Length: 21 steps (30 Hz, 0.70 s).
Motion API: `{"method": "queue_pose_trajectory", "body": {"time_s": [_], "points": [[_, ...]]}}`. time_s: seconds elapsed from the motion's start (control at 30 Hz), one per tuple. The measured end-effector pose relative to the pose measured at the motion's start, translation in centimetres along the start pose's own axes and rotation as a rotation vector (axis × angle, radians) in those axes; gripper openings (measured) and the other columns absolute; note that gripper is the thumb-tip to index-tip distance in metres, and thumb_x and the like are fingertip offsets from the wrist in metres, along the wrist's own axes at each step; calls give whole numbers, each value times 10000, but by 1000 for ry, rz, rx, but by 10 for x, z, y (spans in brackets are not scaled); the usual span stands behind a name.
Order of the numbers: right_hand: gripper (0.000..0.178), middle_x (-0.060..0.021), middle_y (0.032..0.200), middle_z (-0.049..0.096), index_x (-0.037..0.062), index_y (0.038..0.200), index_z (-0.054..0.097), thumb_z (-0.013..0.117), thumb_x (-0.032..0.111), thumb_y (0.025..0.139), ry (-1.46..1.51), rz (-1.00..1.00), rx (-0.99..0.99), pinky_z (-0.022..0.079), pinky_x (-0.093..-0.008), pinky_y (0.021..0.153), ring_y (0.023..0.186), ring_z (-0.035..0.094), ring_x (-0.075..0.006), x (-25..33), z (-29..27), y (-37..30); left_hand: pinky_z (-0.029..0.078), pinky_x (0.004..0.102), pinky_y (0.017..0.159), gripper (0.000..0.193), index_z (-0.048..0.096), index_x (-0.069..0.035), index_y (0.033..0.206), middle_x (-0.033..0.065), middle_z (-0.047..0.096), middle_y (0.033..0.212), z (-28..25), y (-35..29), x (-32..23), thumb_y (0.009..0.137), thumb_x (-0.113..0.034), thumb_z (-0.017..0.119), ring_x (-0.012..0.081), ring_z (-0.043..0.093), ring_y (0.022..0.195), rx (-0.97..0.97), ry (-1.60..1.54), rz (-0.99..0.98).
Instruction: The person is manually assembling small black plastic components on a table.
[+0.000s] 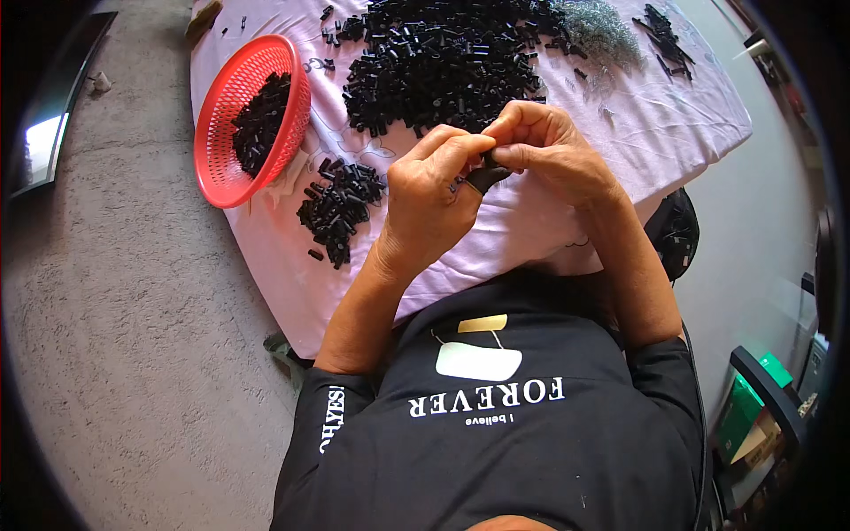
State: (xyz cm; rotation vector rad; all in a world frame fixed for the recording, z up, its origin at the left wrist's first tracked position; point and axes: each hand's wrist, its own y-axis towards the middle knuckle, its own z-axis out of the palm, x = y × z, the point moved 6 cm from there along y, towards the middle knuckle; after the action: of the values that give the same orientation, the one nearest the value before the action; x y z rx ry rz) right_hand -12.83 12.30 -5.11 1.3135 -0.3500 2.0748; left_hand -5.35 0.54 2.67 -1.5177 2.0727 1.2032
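Both my left hand [434,188] and right hand [558,155] pinch a small, dark, stubby piece [490,161]; if either slackens, I could drop it.

The dark piece [488,177] between the left grip [434,190] and right grip [553,155] is partly hidden; the far black heap [434,66] is cut off; the silvery pile's [606,34] single parts are too small to tell.

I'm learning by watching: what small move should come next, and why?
Perhaps steady the left hand and gently nudge the dark item with the right hand: both hands' fingers meet closely at it, over the table, and they partly hide it.
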Motion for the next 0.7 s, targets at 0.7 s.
{"method": "queue_pose_trajectory", "body": {"time_s": [0.7], "points": [[132, -55, 845, 684, 40, 1053, 666, 626, 129, 964, 310, -207, -318, 465, -183, 589, 668, 597, -60, 10, -28, -2, 517, 344, 747, 363, 655, -20, 1021, 115, 603, 930, -78, -64, 56, 679, 75, 578, 266, 613, 825, -260, 542, -378]]}}
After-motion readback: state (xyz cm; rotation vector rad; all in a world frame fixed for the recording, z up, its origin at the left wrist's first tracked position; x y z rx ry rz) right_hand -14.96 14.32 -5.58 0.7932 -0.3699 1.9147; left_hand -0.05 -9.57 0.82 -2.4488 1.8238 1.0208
